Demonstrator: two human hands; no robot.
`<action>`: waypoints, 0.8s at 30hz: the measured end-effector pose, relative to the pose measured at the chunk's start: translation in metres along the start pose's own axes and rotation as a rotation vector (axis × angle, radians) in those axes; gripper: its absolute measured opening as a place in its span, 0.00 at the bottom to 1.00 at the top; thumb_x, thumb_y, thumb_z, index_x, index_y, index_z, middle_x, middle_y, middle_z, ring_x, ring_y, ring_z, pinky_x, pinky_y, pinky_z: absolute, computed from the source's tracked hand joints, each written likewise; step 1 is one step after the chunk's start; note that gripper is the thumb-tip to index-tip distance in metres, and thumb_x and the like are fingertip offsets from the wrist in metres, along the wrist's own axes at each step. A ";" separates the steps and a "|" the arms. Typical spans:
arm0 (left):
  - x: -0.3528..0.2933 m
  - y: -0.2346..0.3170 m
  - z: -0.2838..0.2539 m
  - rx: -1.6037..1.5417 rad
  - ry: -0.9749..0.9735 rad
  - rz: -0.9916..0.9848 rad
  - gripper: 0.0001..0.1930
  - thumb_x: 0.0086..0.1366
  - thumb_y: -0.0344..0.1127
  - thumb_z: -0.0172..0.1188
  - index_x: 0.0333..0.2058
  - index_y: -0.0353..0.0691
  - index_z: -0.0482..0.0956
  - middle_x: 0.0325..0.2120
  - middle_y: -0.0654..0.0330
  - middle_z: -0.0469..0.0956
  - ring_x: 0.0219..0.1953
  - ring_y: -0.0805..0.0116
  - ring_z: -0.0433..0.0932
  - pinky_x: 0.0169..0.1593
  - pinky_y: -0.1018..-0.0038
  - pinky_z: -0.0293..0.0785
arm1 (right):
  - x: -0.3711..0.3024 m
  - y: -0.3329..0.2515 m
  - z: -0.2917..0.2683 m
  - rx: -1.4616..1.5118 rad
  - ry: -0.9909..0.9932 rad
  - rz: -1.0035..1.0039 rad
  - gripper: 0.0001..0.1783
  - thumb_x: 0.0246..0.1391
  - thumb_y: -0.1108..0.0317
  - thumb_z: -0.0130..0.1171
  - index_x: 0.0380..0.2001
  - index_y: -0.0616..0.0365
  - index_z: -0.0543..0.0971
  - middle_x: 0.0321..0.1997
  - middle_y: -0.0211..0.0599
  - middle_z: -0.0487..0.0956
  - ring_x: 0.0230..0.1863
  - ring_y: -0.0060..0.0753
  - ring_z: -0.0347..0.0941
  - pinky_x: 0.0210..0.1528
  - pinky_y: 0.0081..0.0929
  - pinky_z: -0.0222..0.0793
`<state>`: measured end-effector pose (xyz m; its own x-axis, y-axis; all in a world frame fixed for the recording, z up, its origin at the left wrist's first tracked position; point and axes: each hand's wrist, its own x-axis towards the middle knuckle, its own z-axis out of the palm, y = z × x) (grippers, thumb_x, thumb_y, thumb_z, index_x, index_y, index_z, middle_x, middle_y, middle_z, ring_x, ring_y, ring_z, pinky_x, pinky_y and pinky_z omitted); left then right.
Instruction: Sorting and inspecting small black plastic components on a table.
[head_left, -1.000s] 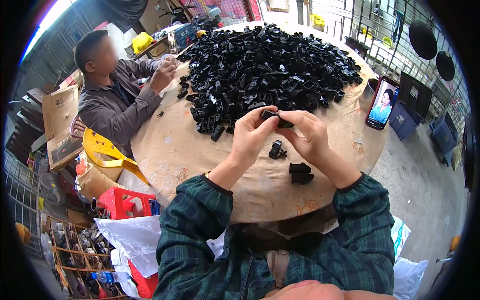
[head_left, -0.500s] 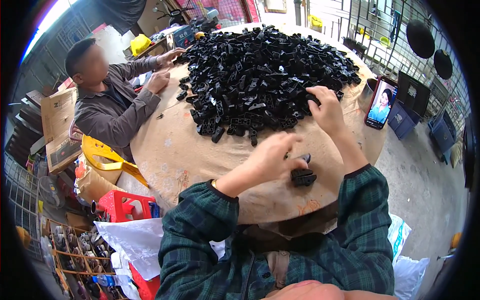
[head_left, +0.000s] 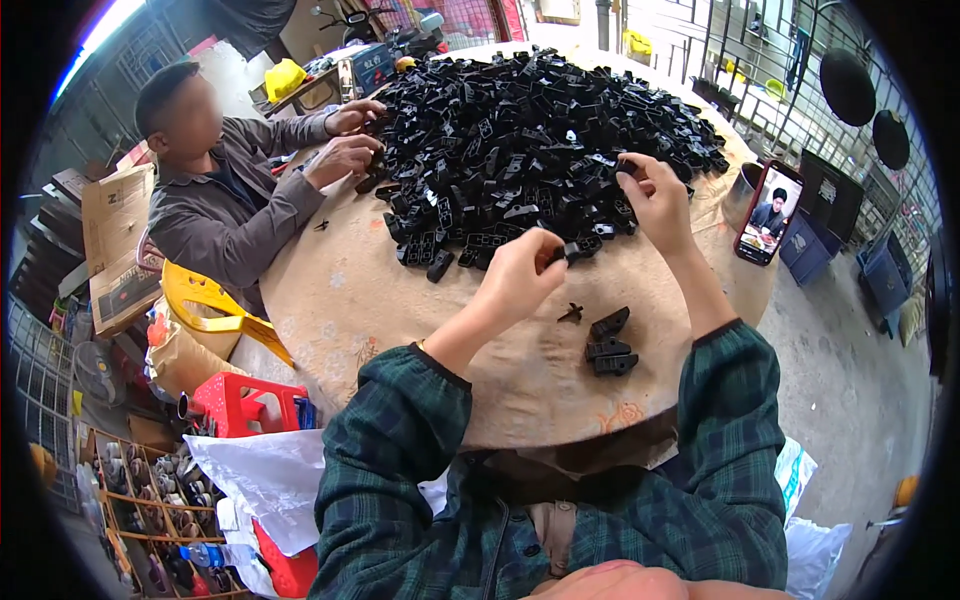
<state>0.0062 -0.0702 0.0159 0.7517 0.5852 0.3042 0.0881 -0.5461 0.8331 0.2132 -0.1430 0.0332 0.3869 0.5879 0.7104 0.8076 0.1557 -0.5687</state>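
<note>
A heap of small black plastic parts [head_left: 520, 150] covers the far middle of the round table. At its near edge my left hand [head_left: 522, 272] is closed, fingers and thumb pinching a black plastic part [head_left: 572, 250]. My right hand [head_left: 660, 200] is at the heap's right side, fingers bent in a pinch on a dark plastic part [head_left: 627, 168], mostly hidden by the fingertips. Between my forearms three black parts [head_left: 612, 348] lie close together on the cloth. Beside them is a small dark cross-shaped piece [head_left: 571, 313].
A beige patterned cloth [head_left: 330, 310] covers the table. Across on the left, another person [head_left: 235, 190] works at the heap with both hands. A phone [head_left: 768, 213] stands at the right edge next to a metal cup [head_left: 742, 183]. A red stool [head_left: 240, 408] and yellow chair [head_left: 205, 305] stand left.
My left hand has moved up from the small group of parts to the heap's edge and closed on a part. A small cross-shaped piece now shows on the cloth. My right hand stays near the heap.
</note>
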 end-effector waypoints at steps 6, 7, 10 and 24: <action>0.004 0.007 -0.004 -0.089 0.038 -0.069 0.12 0.55 0.28 0.59 0.38 0.32 0.74 0.28 0.63 0.76 0.29 0.81 0.72 0.35 0.82 0.70 | -0.017 -0.034 -0.004 0.812 -0.587 0.364 0.17 0.54 0.75 0.52 0.49 0.61 0.71 0.38 0.28 0.75 0.38 0.15 0.70 0.41 0.15 0.68; 0.004 0.011 -0.003 -0.033 -0.009 -0.064 0.13 0.55 0.29 0.60 0.39 0.33 0.74 0.27 0.64 0.75 0.29 0.81 0.71 0.34 0.82 0.69 | -0.019 -0.035 -0.004 0.838 -0.571 0.358 0.19 0.53 0.76 0.53 0.50 0.61 0.70 0.39 0.28 0.75 0.38 0.15 0.70 0.42 0.15 0.68; 0.002 0.010 0.000 0.132 0.017 0.152 0.14 0.54 0.29 0.62 0.40 0.33 0.74 0.25 0.65 0.75 0.26 0.81 0.71 0.30 0.83 0.69 | -0.024 -0.032 0.003 0.838 -0.556 0.339 0.24 0.51 0.78 0.54 0.53 0.61 0.67 0.42 0.30 0.74 0.40 0.17 0.71 0.44 0.16 0.67; 0.003 0.009 0.005 -0.873 0.112 -0.197 0.16 0.62 0.30 0.54 0.49 0.33 0.69 0.37 0.57 0.75 0.36 0.71 0.77 0.44 0.73 0.76 | -0.039 -0.033 0.024 0.630 -0.359 0.312 0.18 0.49 0.84 0.47 0.45 0.64 0.74 0.39 0.35 0.78 0.38 0.21 0.73 0.43 0.18 0.69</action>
<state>0.0127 -0.0759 0.0218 0.7034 0.6999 0.1243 -0.3536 0.1928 0.9153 0.1607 -0.1523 0.0141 0.3004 0.8821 0.3629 0.2392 0.2986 -0.9239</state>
